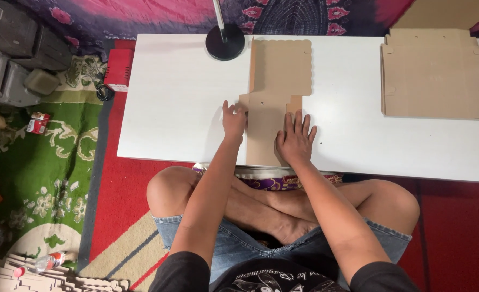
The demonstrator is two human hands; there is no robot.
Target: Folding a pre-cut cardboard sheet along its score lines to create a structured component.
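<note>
Flat brown cardboard blank [274, 92], scallop-edged and matte, lies on the white table [169, 108] near its front edge. Left hand [234, 120] presses the blank's left flap, fingers together. Right hand [296, 140] rests flat, fingers spread, on its right side. Stacked cardboard blanks [436, 75] lie well right; black round lamp base [225, 41] touches its far-left corner.

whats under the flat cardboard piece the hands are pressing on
The flat cardboard piece lies on the white table, which shows all around it. The left hand and right hand press on its near part. Anything between card and tabletop is hidden.
</note>
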